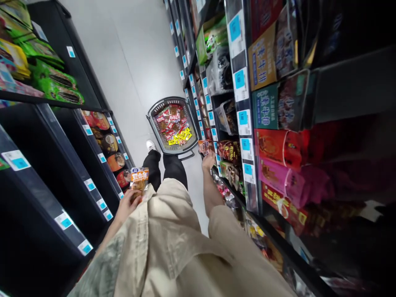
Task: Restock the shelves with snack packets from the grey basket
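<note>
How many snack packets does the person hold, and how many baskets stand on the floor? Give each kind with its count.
Snack packets held: 2, an orange packet in the left hand, a reddish packet in the right hand
Floor basket: 1
Total: 3

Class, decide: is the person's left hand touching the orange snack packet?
Touching. The head view shows the left hand gripping the lower end of the orange snack packet.

Small orange snack packet [139, 176] — glossy crinkled plastic film; small red packet [204, 146] same. Round grey shopping basket [150, 119] hard matt plastic. Beige coat [173, 235] soft matt cloth. Black shelving [74, 132] matt painted metal — pale floor [130, 62] smooth.
</note>
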`<state>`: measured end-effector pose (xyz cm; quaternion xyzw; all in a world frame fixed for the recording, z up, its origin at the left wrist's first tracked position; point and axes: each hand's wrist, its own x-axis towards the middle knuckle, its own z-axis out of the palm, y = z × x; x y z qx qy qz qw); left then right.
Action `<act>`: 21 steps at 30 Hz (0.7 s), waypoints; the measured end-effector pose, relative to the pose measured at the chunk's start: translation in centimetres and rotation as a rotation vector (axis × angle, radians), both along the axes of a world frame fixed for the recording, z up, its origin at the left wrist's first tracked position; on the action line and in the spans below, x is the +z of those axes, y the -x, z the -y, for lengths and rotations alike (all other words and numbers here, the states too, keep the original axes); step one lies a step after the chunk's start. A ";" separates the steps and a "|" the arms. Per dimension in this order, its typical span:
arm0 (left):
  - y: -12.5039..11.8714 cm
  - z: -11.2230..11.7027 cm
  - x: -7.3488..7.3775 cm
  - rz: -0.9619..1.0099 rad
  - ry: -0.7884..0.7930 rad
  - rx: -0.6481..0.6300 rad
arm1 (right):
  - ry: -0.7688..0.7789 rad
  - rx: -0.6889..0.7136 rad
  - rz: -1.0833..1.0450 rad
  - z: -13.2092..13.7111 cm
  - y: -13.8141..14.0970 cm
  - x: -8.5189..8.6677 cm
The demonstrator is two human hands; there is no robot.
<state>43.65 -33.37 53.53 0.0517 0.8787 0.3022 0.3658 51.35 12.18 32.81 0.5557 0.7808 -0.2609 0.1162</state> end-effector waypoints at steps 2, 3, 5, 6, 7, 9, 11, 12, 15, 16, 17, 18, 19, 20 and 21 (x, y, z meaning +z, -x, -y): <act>0.6 -0.5 -0.2 -0.003 -0.005 -0.031 | -0.005 0.026 0.014 0.2 -0.2 0.3; 0.9 -0.6 -0.2 -0.007 -0.007 -0.042 | -0.009 0.044 0.023 0.1 -0.3 0.4; 1.3 -0.7 -0.3 -0.007 -0.009 -0.057 | -0.020 0.061 0.054 -0.5 0.0 0.4; 1.4 -0.6 -0.2 -0.003 -0.005 -0.060 | -0.024 0.051 0.076 -0.9 0.2 0.2; 1.3 -0.5 -0.1 0.002 0.000 -0.061 | -0.027 0.033 0.101 -1.3 0.5 -0.1; 1.0 0.0 0.1 0.015 0.014 -0.054 | -0.033 -0.015 0.155 -1.9 1.1 -1.0; 0.4 0.5 0.3 0.029 0.030 -0.033 | -0.051 -0.063 0.210 -2.1 1.7 -2.2; 0.1 0.8 0.5 0.036 0.040 -0.017 | -0.063 -0.085 0.240 -2.2 2.1 -2.8; -1.0 1.4 0.8 0.065 0.070 0.021 | -0.092 -0.126 0.314 -2.5 3.0 -4.8; -1.4 1.6 0.9 0.078 0.076 0.029 | -0.096 -0.132 0.334 -2.8 3.2 -5.4; -1.8 1.8 0.9 0.089 0.080 0.037 | -0.096 -0.133 0.351 -3.1 3.4 -6.0; -2.1 2.0 1.0 0.102 0.084 0.042 | -0.093 -0.132 0.367 -3.5 3.5 -6.5; -2.4 2.1 1.0 0.113 0.090 0.049 | -0.086 -0.127 0.380 -3.9 3.6 -7.0; -2.7 2.3 1.0 0.123 0.100 0.056 | -0.071 -0.112 0.386 -4.2 3.6 -7.4; -2.9 2.4 0.9 0.134 0.110 0.061 | -0.054 -0.096 0.390 -4.5 3.6 -7.7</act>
